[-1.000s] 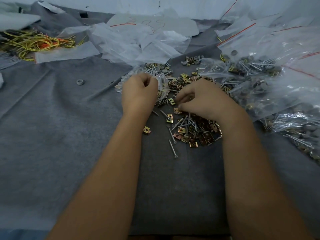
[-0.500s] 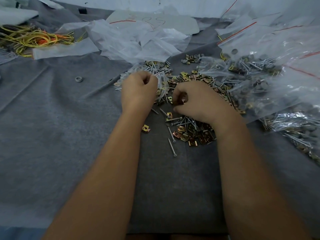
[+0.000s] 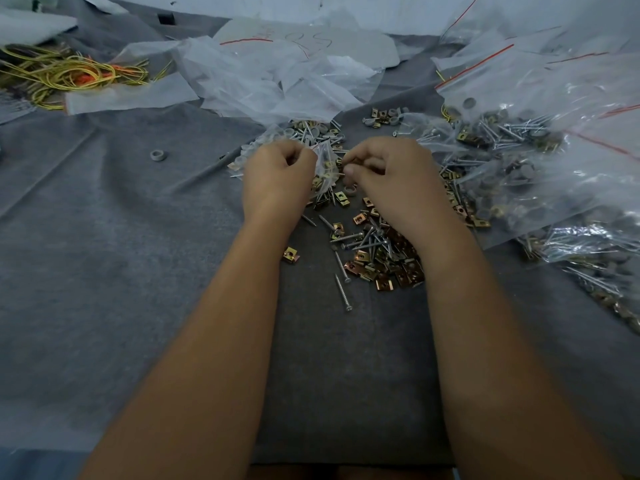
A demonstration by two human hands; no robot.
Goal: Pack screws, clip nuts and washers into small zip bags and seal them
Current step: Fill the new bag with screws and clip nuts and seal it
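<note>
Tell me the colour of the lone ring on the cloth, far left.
Grey ring, clearest in the head view.

A hardware-packing workbench. My surface, covered in grey felt, carries loose screws and clip nuts at centre, filled zip bags at right, empty bags at top, yellow wire upper left.

Your left hand and right hand meet over the middle of the cloth, with a small zip bag between them. Loose clip nuts and screws lie just in front of your right hand. One washer sits alone to the left. Filled bags pile up on your right, empty bags behind your hands, and tangled wires lie far back on the left.
</note>
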